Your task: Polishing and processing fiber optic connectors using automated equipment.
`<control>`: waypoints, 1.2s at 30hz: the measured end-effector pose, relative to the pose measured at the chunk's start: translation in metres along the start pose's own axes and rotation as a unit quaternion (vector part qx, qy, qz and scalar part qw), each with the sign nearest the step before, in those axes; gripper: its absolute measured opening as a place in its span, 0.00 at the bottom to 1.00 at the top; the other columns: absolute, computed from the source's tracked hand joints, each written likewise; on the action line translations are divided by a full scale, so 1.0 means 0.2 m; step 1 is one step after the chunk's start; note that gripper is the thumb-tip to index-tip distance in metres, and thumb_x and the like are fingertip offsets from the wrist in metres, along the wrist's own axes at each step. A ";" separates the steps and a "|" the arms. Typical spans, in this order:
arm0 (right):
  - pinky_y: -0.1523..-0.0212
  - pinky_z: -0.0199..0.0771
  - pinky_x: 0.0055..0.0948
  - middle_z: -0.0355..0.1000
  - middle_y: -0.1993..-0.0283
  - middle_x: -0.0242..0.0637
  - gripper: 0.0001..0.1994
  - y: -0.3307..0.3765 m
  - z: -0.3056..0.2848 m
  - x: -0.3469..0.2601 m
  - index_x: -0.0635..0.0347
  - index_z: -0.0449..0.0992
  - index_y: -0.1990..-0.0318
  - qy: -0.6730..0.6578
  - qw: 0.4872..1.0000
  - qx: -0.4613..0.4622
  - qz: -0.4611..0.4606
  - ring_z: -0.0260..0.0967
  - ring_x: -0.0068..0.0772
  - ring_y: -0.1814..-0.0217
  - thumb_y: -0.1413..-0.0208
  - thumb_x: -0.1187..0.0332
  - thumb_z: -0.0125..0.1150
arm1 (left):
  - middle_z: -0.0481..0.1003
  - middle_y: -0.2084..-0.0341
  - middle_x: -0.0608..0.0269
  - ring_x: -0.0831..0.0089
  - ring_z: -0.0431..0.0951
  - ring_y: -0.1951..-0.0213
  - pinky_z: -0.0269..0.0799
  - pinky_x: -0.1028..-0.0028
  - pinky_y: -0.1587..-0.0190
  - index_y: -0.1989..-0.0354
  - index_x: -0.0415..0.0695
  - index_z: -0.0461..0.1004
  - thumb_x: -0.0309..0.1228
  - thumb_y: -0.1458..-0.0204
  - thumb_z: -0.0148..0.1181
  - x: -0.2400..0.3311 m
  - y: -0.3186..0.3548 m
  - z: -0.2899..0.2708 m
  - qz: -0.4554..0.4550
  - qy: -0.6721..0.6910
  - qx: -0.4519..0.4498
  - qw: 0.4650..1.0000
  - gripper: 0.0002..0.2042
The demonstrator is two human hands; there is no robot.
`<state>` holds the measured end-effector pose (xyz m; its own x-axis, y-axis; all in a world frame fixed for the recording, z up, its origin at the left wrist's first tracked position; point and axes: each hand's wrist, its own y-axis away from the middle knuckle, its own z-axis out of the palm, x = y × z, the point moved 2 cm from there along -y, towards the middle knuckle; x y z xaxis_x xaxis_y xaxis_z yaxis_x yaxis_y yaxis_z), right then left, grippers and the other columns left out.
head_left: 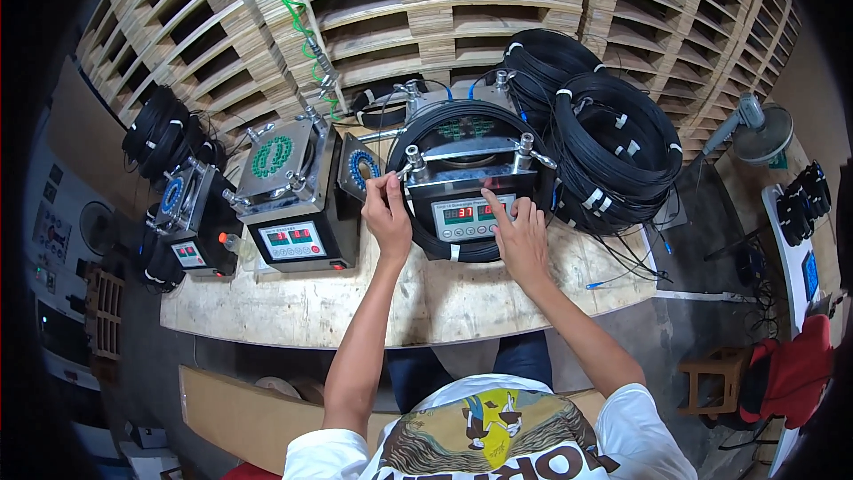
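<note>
Your left hand (387, 213) pinches the black cable coil (425, 138) at the middle machine's (471, 204) left edge; your right hand (522, 236), released, fingertip pressing its front panel. You're setting the run; next needs a careful button press.

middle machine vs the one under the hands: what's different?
1. The machine under the hands has a black cable coil wrapped around it; the middle machine carries none.
2. The middle machine's top plate shows green rings in the open; the other's top sits inside the coil.
3. The left hand and right hand touch the coiled machine; the middle one is untouched.

Shared: grey metal bodies, red-digit front panels, same wooden bench.
</note>
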<state>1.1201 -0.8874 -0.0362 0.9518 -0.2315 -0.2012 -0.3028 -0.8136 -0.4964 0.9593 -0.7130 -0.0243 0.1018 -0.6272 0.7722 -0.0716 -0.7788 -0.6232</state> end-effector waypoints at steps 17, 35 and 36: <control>0.61 0.69 0.30 0.64 0.57 0.40 0.15 0.09 -0.10 0.13 0.64 0.71 0.47 -0.322 0.909 0.197 0.176 0.63 0.32 0.61 0.42 0.77 0.59 | 0.66 0.63 0.62 0.74 0.66 0.64 0.65 0.73 0.59 0.49 0.37 0.73 0.33 0.36 0.56 0.10 0.09 -0.09 -0.019 0.006 0.048 0.999 0.13; 0.38 0.65 0.42 0.67 0.42 0.60 0.25 0.06 0.13 0.35 0.70 0.60 0.38 -0.346 0.910 0.057 0.220 0.66 0.58 0.40 0.39 0.67 0.57 | 0.75 0.53 0.29 0.43 0.79 0.52 0.72 0.58 0.49 0.32 0.24 0.50 0.31 0.35 0.51 0.08 0.23 -0.10 -0.098 -0.106 -0.157 0.977 0.30; 0.38 0.65 0.42 0.67 0.42 0.60 0.25 0.08 0.16 0.35 0.70 0.60 0.38 -0.347 0.910 0.058 0.219 0.66 0.58 0.40 0.39 0.67 0.57 | 0.75 0.53 0.29 0.43 0.79 0.52 0.72 0.58 0.49 0.32 0.24 0.50 0.31 0.35 0.51 0.08 0.22 -0.10 -0.097 -0.107 -0.157 0.977 0.30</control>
<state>1.1809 -0.8991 -0.0846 0.4904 -0.0939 -0.8664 -0.6870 -0.6534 -0.3181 0.9375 -0.7580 -0.0372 0.3465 -0.4777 0.8073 -0.3269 -0.8682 -0.3734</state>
